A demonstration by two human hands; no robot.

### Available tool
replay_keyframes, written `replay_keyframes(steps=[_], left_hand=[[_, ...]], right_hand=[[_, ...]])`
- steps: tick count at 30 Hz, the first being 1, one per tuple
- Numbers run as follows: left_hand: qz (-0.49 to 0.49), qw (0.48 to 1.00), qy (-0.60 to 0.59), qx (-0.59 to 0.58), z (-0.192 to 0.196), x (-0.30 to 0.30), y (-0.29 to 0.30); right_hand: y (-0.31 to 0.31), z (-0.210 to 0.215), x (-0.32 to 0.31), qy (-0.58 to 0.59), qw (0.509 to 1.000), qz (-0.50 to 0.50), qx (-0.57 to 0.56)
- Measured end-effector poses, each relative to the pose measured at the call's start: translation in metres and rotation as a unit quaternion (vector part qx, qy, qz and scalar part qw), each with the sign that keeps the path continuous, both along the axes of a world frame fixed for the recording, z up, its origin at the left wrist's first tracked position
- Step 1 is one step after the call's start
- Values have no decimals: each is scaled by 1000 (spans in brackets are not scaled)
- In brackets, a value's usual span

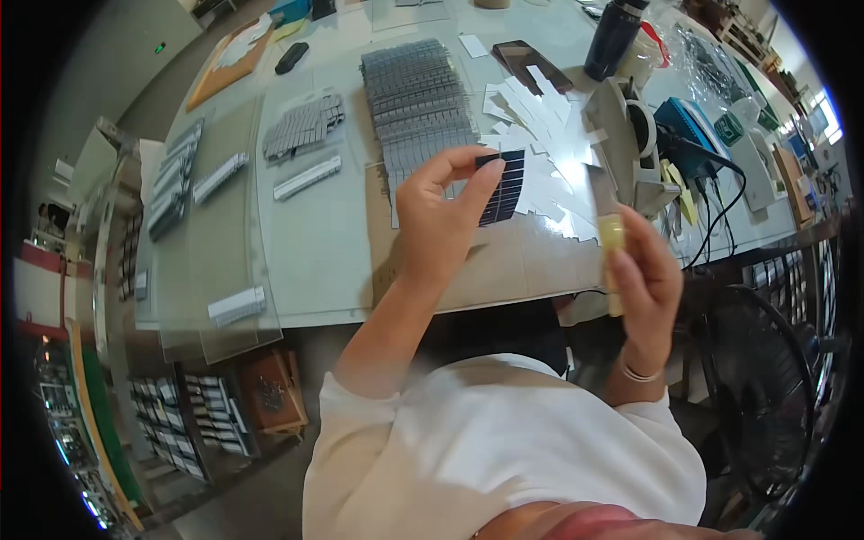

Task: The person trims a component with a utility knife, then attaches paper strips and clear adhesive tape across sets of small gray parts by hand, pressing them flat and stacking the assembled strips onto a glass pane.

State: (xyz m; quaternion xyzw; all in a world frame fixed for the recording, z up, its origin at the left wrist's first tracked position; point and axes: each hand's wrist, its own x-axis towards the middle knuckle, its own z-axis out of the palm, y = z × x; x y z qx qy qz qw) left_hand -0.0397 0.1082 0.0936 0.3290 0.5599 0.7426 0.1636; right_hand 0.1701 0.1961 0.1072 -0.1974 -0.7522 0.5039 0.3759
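Two hands raised, left hand (441, 220) pinching dark ribbed cell (502, 187), long axis near upright, right hand (643, 279) gripping perhaps yellowish tape strip (613, 236).

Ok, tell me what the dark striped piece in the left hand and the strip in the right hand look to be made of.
The dark striped piece, pinched by the left hand, looks like a thin rigid cell, perhaps silicon: near-black, glossy, crossed by fine pale lines. The strip in the right hand looks like yellowish, translucent tape or film; its material stays uncertain.
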Motion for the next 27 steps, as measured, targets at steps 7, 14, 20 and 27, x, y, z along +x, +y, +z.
replay_keyframes(steps=[7,14,20,27], left_hand=[[68,993,75,-61,-11,26,-21],[54,994,93,-10,-3,27,-20],[121,959,255,-14,-14,17,-9],[129,946,298,10,10,26,-10]], right_hand=[[-29,-3,-38,-47,995,34,76],[-26,5,-42,-35,995,48,74],[-14,2,-52,-2,991,100,-94],[-17,31,-42,23,978,105,-178]])
